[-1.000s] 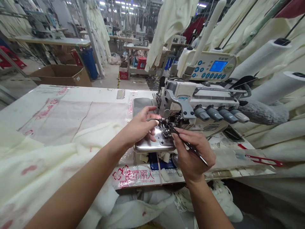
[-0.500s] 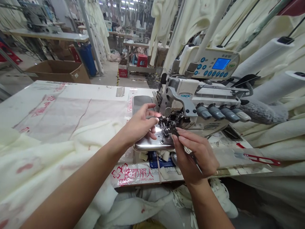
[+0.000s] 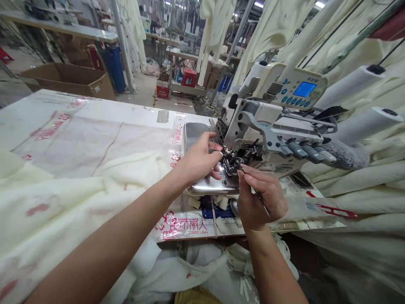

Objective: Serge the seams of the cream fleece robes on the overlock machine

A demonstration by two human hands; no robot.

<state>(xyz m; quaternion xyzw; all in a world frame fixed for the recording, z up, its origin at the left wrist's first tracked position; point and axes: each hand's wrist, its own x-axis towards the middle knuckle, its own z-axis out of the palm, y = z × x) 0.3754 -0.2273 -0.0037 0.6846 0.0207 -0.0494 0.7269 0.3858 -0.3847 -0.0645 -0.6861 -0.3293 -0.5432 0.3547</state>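
The overlock sewing machine [image 3: 268, 126] stands with its front opened, so the metal loopers and needle parts [image 3: 232, 158] show. My left hand [image 3: 202, 158] reaches in from the left over the shiny metal bed [image 3: 207, 185]. Its fingers are spread, with thumb and fingertips against or just beside those parts; no held thing shows. From the right, my right hand [image 3: 264, 194] pinches slim metal tweezers [image 3: 264, 204], whose tip points into the same parts. The exact contact at the tip is too small to tell.
Cream fabric [image 3: 126, 185] lies piled on the table [image 3: 28, 109] to the left. Red-handled thread snips [image 3: 337, 210] lie at right. White thread cones [image 3: 351, 86] and hanging garments [image 3: 379, 169] crowd the right side. A cardboard box [image 3: 69, 80] stands beyond the table.
My view has shifted, so the machine sits farther right in the picture. Both hands stay at the loopers, and the right one keeps its pinch on the tweezers.
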